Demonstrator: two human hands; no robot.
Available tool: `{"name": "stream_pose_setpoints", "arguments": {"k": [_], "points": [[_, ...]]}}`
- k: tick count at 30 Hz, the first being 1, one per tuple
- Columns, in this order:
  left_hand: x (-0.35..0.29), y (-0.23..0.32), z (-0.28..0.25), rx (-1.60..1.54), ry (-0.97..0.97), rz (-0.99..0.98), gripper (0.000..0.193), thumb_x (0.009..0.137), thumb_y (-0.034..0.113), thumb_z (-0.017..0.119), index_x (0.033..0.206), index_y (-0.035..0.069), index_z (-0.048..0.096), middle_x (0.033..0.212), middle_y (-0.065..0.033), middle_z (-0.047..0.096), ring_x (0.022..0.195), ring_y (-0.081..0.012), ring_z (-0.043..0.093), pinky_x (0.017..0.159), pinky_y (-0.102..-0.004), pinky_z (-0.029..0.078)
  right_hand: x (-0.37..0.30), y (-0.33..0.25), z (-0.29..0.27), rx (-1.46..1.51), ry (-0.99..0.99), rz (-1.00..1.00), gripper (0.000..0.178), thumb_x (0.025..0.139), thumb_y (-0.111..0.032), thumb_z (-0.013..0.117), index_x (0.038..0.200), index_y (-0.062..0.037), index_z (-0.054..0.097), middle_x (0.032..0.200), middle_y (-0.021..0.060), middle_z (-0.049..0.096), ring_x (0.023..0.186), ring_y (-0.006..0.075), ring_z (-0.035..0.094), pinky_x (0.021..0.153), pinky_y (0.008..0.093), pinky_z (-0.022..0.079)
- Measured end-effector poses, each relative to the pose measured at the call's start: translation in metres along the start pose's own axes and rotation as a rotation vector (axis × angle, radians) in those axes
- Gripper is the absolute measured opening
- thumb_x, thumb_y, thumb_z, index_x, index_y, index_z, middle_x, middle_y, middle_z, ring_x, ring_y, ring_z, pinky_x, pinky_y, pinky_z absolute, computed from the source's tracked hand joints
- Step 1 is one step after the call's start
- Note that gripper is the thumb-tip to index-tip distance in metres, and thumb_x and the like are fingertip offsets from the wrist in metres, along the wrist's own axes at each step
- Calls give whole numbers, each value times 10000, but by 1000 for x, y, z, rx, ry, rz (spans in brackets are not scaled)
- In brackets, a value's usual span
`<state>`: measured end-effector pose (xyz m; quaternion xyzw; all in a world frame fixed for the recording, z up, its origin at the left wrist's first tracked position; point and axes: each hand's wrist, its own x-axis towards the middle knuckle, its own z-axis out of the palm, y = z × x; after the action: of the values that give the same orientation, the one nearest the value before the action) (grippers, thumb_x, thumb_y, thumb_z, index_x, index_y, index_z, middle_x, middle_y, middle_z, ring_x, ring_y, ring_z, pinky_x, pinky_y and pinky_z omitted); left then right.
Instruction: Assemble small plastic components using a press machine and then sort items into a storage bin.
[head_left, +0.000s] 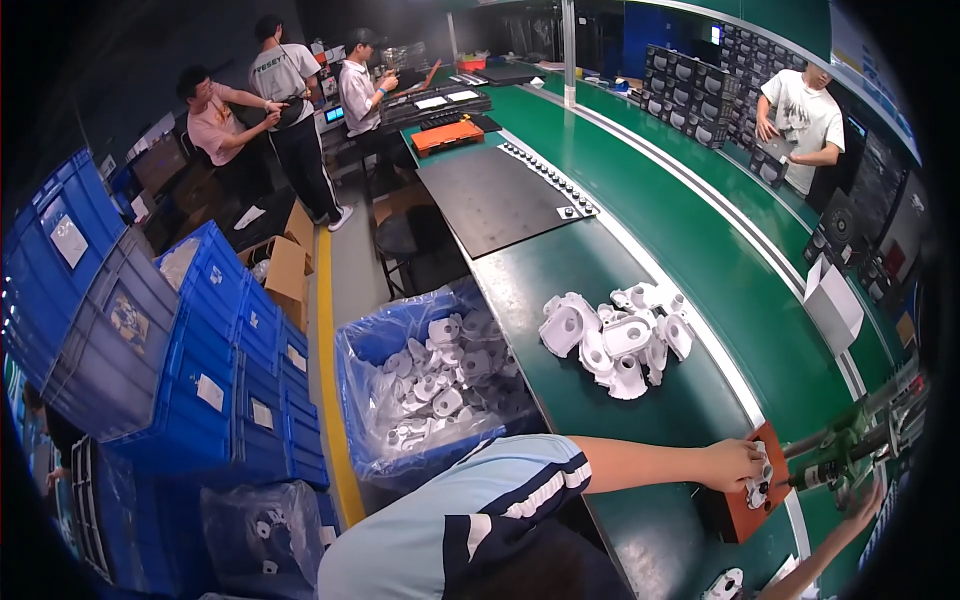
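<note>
My left hand [733, 464] reaches across the green table, its fingers closed on a white plastic part [757, 487] that sits at an orange-brown block [737, 515]. Part of that piece is hidden under the fingers. Close beside the block stands a bench machine with a metal shaft [822, 471] directed at the part. My right hand [860, 512] is by the machine's far side, fingers stretched upward; whether it touches the machine I cannot tell. A heap of white molded parts [627, 335] lies on the table beyond my left forearm. Another white part [724, 584] rests near the lower edge.
A blue bin [352, 405] lined with clear plastic holds many white parts left of the table. Stacked blue crates [195, 385] stand further left. A black mat [505, 200] and an orange tray [447, 137] lie farther up. Several people work beyond; one stands across by stacked boxes [688, 95].
</note>
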<state>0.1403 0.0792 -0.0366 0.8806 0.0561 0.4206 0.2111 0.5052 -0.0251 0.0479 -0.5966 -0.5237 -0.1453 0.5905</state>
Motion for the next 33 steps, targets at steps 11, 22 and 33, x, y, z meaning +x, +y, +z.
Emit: {"name": "stream_pose_setpoints", "arguments": {"k": [11,22,33], "points": [[2,9,-22,126,-192,-201,294,739,259,547,976,95,605,993,-140,615,907,-324,595,779,-428,492,192,-32,37,812,-332,482,434,974,-326,324,1230,1,452,1084,142,557,1000,238,541,902,373,428],[7,22,-31,196,-140,-97,180,752,125,568,904,35,605,1136,-155,594,1056,-315,569,943,-390,439,-31,-323,-27,-176,-1444,-308,269,681,-178,619,500,-72,451,471,65,450,475,254,472,544,356,393],[11,20,-31,198,-106,-48,282,794,173,565,1052,62,550,1085,-155,600,984,-344,577,801,-432,488,-38,-318,-29,127,-1273,-20,343,739,-309,653,534,-51,558,448,15,490,447,186,469,803,342,397]]}}
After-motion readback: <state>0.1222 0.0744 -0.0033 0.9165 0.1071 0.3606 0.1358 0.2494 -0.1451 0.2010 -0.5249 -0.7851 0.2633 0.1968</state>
